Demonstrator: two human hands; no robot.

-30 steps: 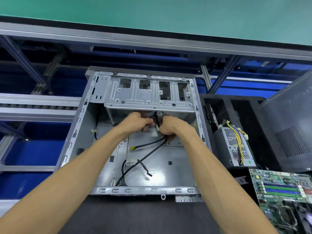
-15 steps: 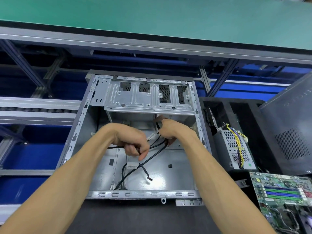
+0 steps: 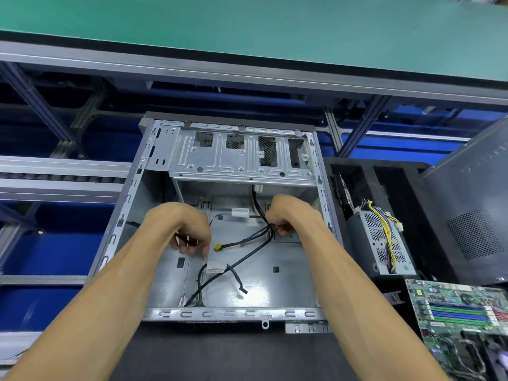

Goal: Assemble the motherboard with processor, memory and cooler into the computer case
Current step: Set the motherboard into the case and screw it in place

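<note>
Both hands are reaching into the open computer case [image 3: 154, 171], which is lying on the dark bench with its open side up. The left hand [image 3: 183, 229] is curling its fingers round a thin dark cable end near the case's left wall; what exactly it is pinching is hard to make out. The right hand [image 3: 288, 215] is gripping a bundle of black cables [image 3: 247, 257] that is trailing across the case floor, one branch ending in a yellow connector [image 3: 217, 247]. Its fingertips are hiding under the knuckles. At the lower right the motherboard [image 3: 456, 312] is sitting outside the case, partly cut off by the frame edge, beside a power supply [image 3: 380, 243].
</note>
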